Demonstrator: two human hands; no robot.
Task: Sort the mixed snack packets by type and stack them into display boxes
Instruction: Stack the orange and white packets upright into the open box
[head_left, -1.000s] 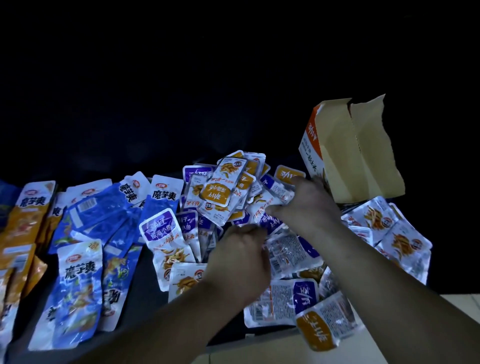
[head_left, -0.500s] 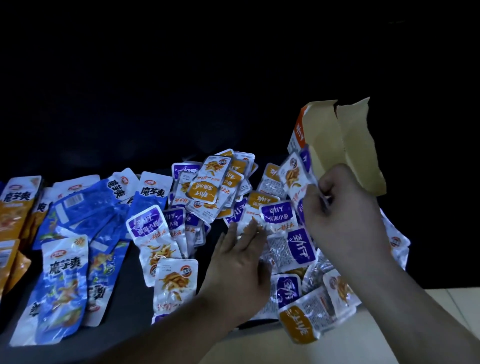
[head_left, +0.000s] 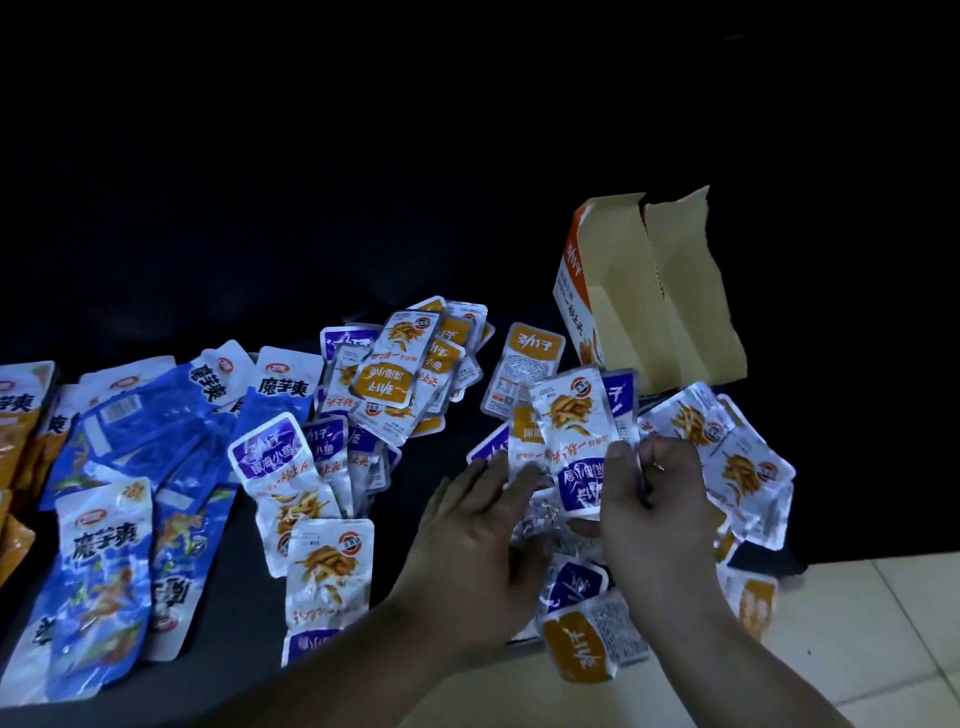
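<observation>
Small silver snack packets with purple or orange labels lie in a loose pile (head_left: 405, 374) across the dark table. My right hand (head_left: 657, 499) pinches a purple-label packet (head_left: 574, 431) and holds it up over the pile. My left hand (head_left: 478, 535) lies beside it with straight fingers touching the packets just left of the held one. An opened orange-and-white display box (head_left: 649, 296) with torn brown flaps stands behind the pile at the right. Larger blue packets (head_left: 104, 587) lie at the left.
Orange packets (head_left: 21, 415) sit at the far left edge. One orange-label packet (head_left: 582, 644) overhangs the table's front edge near my right wrist. A pale tiled floor (head_left: 883, 623) shows at the lower right. The background is dark.
My right hand came down from beside the box and now holds a purple-label packet over the pile. My left hand's fingers straightened and it shifted right toward that packet.
</observation>
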